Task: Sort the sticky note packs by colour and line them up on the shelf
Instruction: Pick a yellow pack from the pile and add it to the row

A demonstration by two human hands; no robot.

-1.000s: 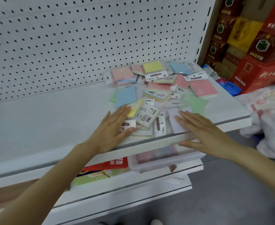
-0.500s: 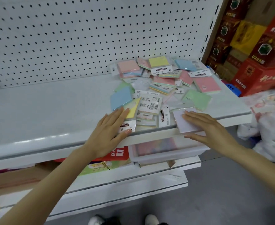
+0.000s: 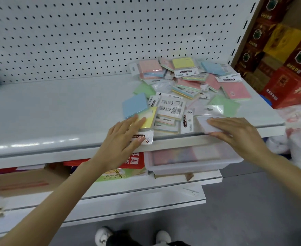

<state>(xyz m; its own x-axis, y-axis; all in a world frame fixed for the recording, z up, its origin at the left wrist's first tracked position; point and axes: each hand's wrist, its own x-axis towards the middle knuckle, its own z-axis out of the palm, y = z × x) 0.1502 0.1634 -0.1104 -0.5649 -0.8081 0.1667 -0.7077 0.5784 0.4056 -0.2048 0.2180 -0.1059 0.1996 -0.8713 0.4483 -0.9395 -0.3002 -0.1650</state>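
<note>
Sticky note packs [image 3: 181,93] lie in a loose, overlapping heap on the right half of the white shelf [image 3: 57,112]. Pink, blue, green and yellow are mixed, and some are face down showing printed labels. The left hand [image 3: 121,144] rests flat, fingers straight, on a yellow pack [image 3: 148,119] at the near edge. The right hand [image 3: 238,134] lays straight fingers on a white pack [image 3: 208,126] at that edge, thumb along its near side. Lower packs are mostly covered, and the clear bin [image 3: 190,166] beneath is blurred.
</note>
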